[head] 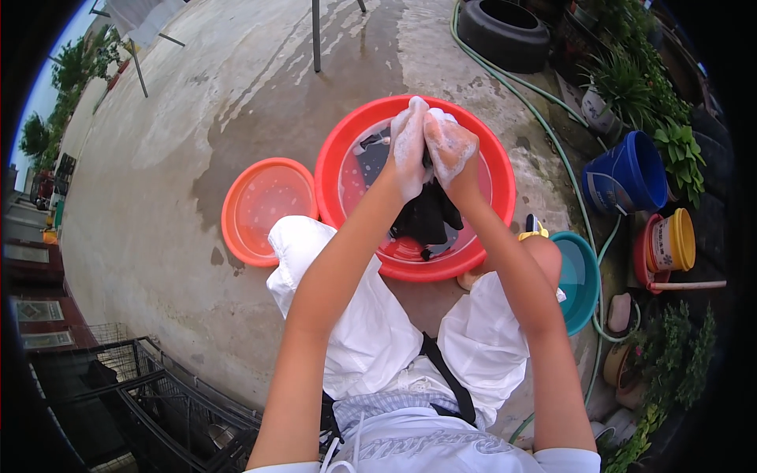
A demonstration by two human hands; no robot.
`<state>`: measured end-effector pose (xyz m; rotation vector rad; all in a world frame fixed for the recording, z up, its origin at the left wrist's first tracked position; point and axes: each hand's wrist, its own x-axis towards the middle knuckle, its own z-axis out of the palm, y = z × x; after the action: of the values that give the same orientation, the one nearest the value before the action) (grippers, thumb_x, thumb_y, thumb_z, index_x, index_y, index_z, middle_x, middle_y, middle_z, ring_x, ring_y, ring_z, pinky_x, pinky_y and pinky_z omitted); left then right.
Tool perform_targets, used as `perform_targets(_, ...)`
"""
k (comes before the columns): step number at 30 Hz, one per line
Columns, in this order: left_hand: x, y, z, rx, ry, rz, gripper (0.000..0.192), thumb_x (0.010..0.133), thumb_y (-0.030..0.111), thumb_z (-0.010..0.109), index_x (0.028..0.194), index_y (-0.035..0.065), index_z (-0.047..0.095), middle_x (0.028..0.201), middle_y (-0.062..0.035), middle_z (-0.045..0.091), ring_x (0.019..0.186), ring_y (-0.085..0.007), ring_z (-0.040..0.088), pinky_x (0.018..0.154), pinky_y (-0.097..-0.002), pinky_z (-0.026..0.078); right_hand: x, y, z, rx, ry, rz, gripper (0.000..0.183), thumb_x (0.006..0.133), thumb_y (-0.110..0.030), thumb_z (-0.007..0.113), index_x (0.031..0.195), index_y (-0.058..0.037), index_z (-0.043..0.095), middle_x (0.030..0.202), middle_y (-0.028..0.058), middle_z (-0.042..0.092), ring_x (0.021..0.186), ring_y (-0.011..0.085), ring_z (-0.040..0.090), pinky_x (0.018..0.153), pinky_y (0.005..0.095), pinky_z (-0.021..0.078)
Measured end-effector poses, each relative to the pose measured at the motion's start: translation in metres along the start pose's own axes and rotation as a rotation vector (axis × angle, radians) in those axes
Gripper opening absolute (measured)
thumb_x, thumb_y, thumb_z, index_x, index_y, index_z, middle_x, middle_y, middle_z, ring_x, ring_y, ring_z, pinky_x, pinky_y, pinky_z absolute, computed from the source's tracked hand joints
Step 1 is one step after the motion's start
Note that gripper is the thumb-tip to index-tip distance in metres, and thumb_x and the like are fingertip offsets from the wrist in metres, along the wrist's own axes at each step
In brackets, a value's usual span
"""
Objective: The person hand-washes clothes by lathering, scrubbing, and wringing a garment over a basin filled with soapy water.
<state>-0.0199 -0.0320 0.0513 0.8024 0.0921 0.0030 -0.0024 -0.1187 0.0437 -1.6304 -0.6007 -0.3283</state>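
Note:
Both of my hands are covered in suds and pressed together above a large red plastic basin (pixel 504 177). My left hand (pixel 409 145) and my right hand (pixel 450 148) are closed around a black wet cloth (pixel 423 219), which hangs down between them into the basin. The basin holds water, with more dark cloth and a small white item lying in it. An orange-red plastic basin (pixel 269 207) with cloudy, foamy water stands against its left side. A teal basin (pixel 573 281) with water sits at the right, beside my knee.
A green hose (pixel 559 145) runs along the concrete on the right. Beyond it stand a blue bucket (pixel 627 171), a yellow bucket (pixel 674 239) and potted plants. A black tyre (pixel 505 32) lies at the top right. Black metal cages (pixel 148 384) are at the lower left.

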Motion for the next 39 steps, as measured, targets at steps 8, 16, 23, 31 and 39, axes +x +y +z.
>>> perform_targets(8,-0.006,-0.017,0.013,0.314,0.055,-0.029,0.034,0.096,0.035,0.034,0.1,0.007,0.054,0.09,-0.0025,0.057,0.077,-0.0089,0.056,0.065,-0.025,0.047,0.02,0.023,-0.017,-0.153,0.186,-0.112,0.027,0.087,-0.015,0.053,0.066,0.0021,0.049,0.055,0.012,0.045,0.05,0.0215,0.041,0.05,0.033,0.0364)
perform_targets(16,0.012,-0.004,-0.013,0.156,-0.032,0.109,0.029,0.095,0.035,0.037,0.081,0.0115,0.047,0.073,-0.0009,0.052,0.067,-0.0114,0.057,0.056,-0.0268,0.047,-0.012,0.008,0.004,-0.245,-0.042,-0.284,0.02,0.085,-0.015,0.056,0.072,-0.0003,0.056,0.061,0.0122,0.053,0.055,0.0275,0.052,0.052,0.0343,0.0411)
perform_targets(23,-0.015,-0.013,0.017,0.472,0.039,-0.084,0.038,0.097,0.04,0.031,0.092,0.0084,0.053,0.075,0.0013,0.053,0.06,-0.0054,0.049,0.05,-0.0217,0.037,0.02,0.017,-0.019,-0.11,0.144,-0.027,0.029,0.089,-0.015,0.05,0.067,0.0021,0.044,0.057,0.0118,0.039,0.051,0.0204,0.036,0.049,0.034,0.0343)
perform_targets(31,-0.003,0.008,0.002,0.06,-0.003,0.057,0.03,0.095,0.035,0.037,0.087,0.0085,0.049,0.078,-0.0016,0.054,0.069,-0.0104,0.056,0.058,-0.0257,0.046,-0.006,-0.015,-0.002,-0.003,-0.063,0.02,0.019,0.086,-0.013,0.055,0.073,0.0006,0.056,0.06,0.013,0.052,0.055,0.0226,0.05,0.053,0.0329,0.0397)
perform_targets(39,-0.014,-0.006,0.017,0.223,0.048,-0.086,0.038,0.096,0.041,0.034,0.094,0.0085,0.053,0.076,0.0009,0.054,0.064,-0.0064,0.053,0.054,-0.0208,0.042,0.016,0.006,-0.015,-0.061,0.108,-0.017,0.027,0.089,-0.016,0.05,0.069,0.0024,0.048,0.059,0.0127,0.045,0.052,0.0219,0.04,0.052,0.0326,0.0366)
